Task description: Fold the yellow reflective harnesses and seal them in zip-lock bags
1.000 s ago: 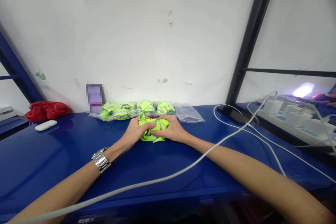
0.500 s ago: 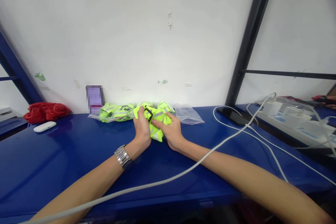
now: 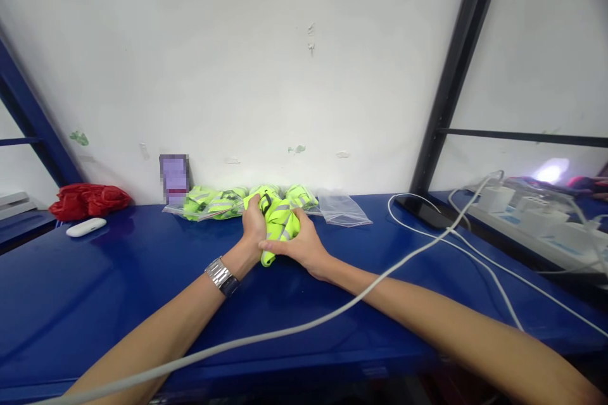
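Note:
A bundled neon-yellow reflective vest point(image 3: 281, 223) with grey stripes and a black strap or buckle is held just above the blue table point(image 3: 142, 278). My left hand point(image 3: 253, 226), with a metal watch on its wrist, grips the bundle's left side. On the right side, my right hand point(image 3: 304, 243) is closed round it, its thumb stretched across the lower front. Behind the hands, more folded yellow reflective bundles point(image 3: 213, 201) lie in clear bags along the wall. To their right is a flat clear zip bag point(image 3: 344, 209).
A red plastic bag point(image 3: 90, 200) and a white earbud case point(image 3: 86, 227) lie at left. A phone point(image 3: 174, 177) leans on the wall. Right, a dark phone point(image 3: 422, 211) sits near a power strip with chargers point(image 3: 541, 218). A white cable point(image 3: 304, 327) crosses before my forearms.
My right thumb has slid down and left across the bundle. The vest looks narrower and longer, with its lower end rolled and pointing down. The view has shifted slightly.

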Tool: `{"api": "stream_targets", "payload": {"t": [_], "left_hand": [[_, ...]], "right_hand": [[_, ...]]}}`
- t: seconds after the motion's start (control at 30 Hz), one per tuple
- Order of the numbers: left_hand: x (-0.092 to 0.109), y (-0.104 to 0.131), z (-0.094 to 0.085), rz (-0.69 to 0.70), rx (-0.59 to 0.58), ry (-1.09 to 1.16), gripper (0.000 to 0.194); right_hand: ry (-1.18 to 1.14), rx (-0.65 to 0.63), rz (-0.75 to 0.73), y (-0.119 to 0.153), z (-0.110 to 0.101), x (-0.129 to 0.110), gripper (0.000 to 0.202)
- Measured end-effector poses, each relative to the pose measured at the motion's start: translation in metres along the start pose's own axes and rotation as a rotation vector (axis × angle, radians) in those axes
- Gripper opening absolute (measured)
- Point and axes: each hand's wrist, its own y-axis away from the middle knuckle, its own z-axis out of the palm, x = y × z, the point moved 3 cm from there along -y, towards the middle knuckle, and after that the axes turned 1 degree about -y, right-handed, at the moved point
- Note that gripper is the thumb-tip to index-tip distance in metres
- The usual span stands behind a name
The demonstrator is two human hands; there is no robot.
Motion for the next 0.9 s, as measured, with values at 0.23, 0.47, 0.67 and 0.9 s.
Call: {"api": "stream_targets", "payload": {"t": [0.23, 0.47, 0.67, 0.9], "left_hand": [[0.011, 0.013, 0.006, -0.120, 0.157, 0.161, 0.020], [0.015, 0.015, 0.008, -0.231, 0.111, 0.247, 0.025], [0.018, 0.024, 0.017, -0.249, 0.024, 0.377, 0.026], [0.017, 0.032, 0.016, -0.195, 0.036, 0.495, 0.017]], "right_hand": [[0.064, -0.083, 0.031, 0.002, -0.005, -0.014, 0.077], [0.254, -0.075, -0.064, -0.003, -0.013, -0.020, 0.071], [0.364, 0.073, -0.133, -0.008, -0.021, -0.023, 0.079], [0.190, 0.165, -0.216, -0.018, -0.031, -0.022, 0.035]]}}
